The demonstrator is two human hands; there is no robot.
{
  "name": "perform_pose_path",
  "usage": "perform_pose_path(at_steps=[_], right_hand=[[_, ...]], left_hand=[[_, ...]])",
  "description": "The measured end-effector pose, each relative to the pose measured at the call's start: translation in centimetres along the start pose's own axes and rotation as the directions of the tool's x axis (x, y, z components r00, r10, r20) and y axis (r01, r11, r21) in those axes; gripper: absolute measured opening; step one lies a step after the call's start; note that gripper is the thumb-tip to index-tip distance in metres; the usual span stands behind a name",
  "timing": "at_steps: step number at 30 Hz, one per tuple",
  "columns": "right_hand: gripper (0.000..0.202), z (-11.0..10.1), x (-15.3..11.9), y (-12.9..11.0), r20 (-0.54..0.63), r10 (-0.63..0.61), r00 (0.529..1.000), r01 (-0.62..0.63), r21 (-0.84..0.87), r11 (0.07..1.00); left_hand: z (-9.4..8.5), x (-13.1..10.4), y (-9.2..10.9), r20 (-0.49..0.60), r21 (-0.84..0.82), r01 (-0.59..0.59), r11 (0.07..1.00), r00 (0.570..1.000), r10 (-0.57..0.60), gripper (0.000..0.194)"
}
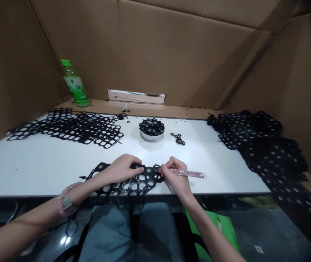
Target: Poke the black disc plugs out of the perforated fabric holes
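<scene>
My left hand lies over a black sheet with round holes near the table's front edge. Its thumb is apart from the other fingers, and it presses on the sheet from above. A pen-shaped tool with a clear pinkish handle is pinched in my right hand. Its tip meets the right end of the sheet; my fingers partly hide that spot. Beyond my hands stands a white bowl heaped with small black rings. Several loose black rings lie to the right of the bowl.
Perforated black sheets spread over the table's left side. More dotted black sheets pile up at the right and hang past the front edge. A green bottle stands at the back left. Cardboard walls enclose the white table.
</scene>
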State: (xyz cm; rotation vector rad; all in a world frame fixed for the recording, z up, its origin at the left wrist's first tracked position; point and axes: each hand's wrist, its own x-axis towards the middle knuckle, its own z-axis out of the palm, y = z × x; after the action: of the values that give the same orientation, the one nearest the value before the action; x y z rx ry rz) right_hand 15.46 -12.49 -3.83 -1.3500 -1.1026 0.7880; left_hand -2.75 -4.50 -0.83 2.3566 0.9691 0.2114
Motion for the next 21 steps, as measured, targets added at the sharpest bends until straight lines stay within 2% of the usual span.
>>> perform_pose_path(at_steps=[4, 7, 9, 12, 17, 21], right_hand=[[0.024, 0.1, -0.1, 0.1, 0.027, 0.04, 0.999, -0.04, -0.011, 0.999], [0.024, 0.2, -0.1, 0.1, 0.03, 0.057, 0.998, -0.056, -0.014, 0.998], [0.024, 0.2, -0.1, 0.1, 0.031, 0.061, 0.998, -0.061, -0.008, 0.998], [0.024, 0.2, -0.1, 0.2, 0.024, 0.066, 0.998, -0.066, -0.001, 0.998], [0.024, -0.1, -0.1, 0.3, 0.025, 0.079, 0.997, -0.079, -0.002, 0.997], [0.024, -0.1, -0.1, 0.2, 0.031, 0.08, 0.996, -0.08, -0.003, 0.997]], left_hand=[[-0.4, -0.1, 1.3, 0.002, 0.191, 0.052, 0.98, 0.999, -0.054, 0.021], [-0.2, 0.0, 2.9, -0.004, 0.349, 0.021, 0.937, 1.0, -0.022, 0.021], [0.1, 0.2, 3.5, 0.017, 0.375, -0.002, 0.927, 1.0, -0.005, 0.025], [0.2, 0.6, 3.4, 0.093, 0.274, -0.014, 0.962, 0.996, -0.012, 0.028], [-0.5, 1.4, 2.0, 0.245, -0.072, 0.006, 0.997, 0.969, 0.012, 0.034], [-0.2, 1.9, 1.1, 0.233, -0.238, 0.06, 0.969, 0.972, -0.003, 0.036]])
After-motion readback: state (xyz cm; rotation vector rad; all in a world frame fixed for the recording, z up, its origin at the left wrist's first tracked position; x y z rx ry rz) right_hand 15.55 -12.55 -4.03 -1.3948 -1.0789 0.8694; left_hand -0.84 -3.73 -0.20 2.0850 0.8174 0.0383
